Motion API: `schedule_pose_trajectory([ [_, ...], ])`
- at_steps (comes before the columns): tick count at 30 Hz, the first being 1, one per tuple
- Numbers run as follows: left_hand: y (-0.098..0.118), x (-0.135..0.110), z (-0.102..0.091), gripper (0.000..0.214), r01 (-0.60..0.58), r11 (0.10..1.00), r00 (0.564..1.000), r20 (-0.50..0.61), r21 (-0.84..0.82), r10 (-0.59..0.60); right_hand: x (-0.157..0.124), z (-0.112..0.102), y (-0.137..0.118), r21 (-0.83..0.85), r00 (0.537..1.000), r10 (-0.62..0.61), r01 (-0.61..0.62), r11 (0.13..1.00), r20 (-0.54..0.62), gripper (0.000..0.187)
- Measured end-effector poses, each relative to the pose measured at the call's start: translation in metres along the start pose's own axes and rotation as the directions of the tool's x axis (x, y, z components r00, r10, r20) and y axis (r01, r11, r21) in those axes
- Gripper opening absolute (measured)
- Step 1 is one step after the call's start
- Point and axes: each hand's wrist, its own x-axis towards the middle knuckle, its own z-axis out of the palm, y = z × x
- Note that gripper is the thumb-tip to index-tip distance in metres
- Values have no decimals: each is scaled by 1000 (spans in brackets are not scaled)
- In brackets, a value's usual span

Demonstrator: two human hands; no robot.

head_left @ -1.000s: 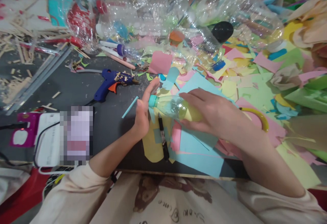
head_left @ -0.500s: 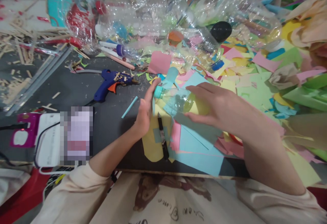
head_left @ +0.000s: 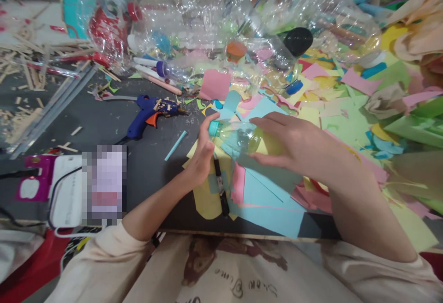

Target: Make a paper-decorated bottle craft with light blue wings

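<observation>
A clear plastic bottle (head_left: 238, 136) with a turquoise cap (head_left: 213, 128) lies on its side, the cap pointing left. My right hand (head_left: 287, 139) is wrapped around its right end, hiding that part. Close against the cap is my left hand (head_left: 203, 153), its fingers apart, one bent over the cap's far side and the thumb on the near side. It looks cupped rather than gripping. Beneath the bottle lie yellow paper (head_left: 204, 197) and light-blue sheets (head_left: 263, 197). A black pen (head_left: 220, 185) rests on the yellow paper, just below my left hand.
To the left are a blue glue gun (head_left: 147, 114), a thin blue strip (head_left: 176, 145), and a pixelated phone-like object (head_left: 107, 183) beside a white box (head_left: 65, 190). Clear bottles (head_left: 194, 21) crowd the back. Coloured paper scraps (head_left: 346, 109) cover the right side; wooden sticks (head_left: 27, 68) lie far left.
My left hand has shifted slightly right, its fingers and thumb bending in around the cap from a flatter pose. The right hand and the bottle have hardly moved.
</observation>
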Motion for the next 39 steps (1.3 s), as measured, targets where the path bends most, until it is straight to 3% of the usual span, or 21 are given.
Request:
schedule_pose_trajectory([
  [4,3,4,-4,64,-1,1000,999,-34,-22,0,-4,-3,14,3,1000,-26,26,1000,1,47],
  [10,9,7,-6,49,-27,999,991,-129,-46,20,-18,-3,41,-17,978,-210,210,978,0,35],
  [14,18,5,-8,37,-85,996,995,50,8,85,-24,-5,40,1,964,-264,265,964,40,43],
  [18,26,5,-9,38,-201,974,956,238,105,172,-23,-4,29,-26,955,-288,290,957,71,59],
  [22,30,7,-9,34,-235,956,950,250,177,187,-17,3,22,-94,965,-258,260,961,40,69],
  [27,33,5,-6,29,-136,962,975,203,237,88,-8,7,19,-26,958,-288,288,957,11,75],
  [30,32,2,-5,17,-84,953,982,187,290,30,-7,2,17,34,973,-217,221,975,-80,61],
  [34,32,1,-5,18,-115,936,966,255,333,28,-16,5,22,24,971,52,-48,999,-231,38],
  [36,32,2,-6,23,-139,927,961,275,349,41,-23,14,28,-21,966,152,-160,987,-207,35],
  [39,32,3,-6,30,-171,916,958,280,363,68,-32,31,37,-113,969,205,-221,969,-140,32],
])
